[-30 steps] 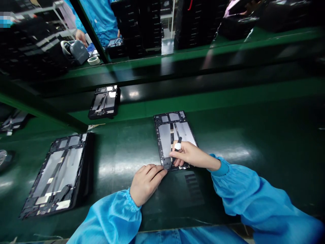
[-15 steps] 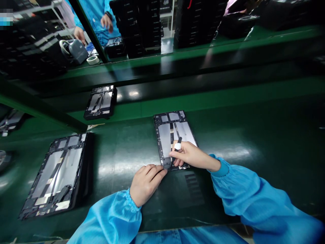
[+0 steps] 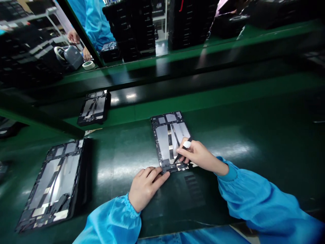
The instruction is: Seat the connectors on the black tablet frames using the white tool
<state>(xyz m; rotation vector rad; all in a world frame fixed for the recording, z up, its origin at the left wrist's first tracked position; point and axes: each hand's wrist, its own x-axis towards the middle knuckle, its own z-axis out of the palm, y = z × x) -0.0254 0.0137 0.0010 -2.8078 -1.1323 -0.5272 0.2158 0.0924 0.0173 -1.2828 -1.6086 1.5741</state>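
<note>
An opened tablet (image 3: 162, 139) lies on the green bench, its silver inner plates, dark ribbon cables and black frame showing. My left hand (image 3: 146, 186) rests at its lower left corner, fingers stretched out and thumb along the bottom edge. Over the lower right part, my right hand (image 3: 196, 152) is closed around slim black tweezers (image 3: 179, 157), as the pointed tool appears to be. The tip points down and left, near the ribbon cable's lower end. A white wrap (image 3: 187, 144) sits on a finger of that hand.
On the left, another opened tablet (image 3: 54, 179) lies on a black stack; a further opened tablet (image 3: 93, 105) is behind it. A green post (image 3: 48, 118) slants between them. Across the bench are black tray stacks (image 3: 129, 27), a tape roll (image 3: 88, 65) and a co-worker's sleeve (image 3: 98, 23).
My right hand has moved right with the tweezers, whose tip is now higher and more visible. My left hand stays by the corner. The view has shifted slightly, and the co-worker's hands have moved.
</note>
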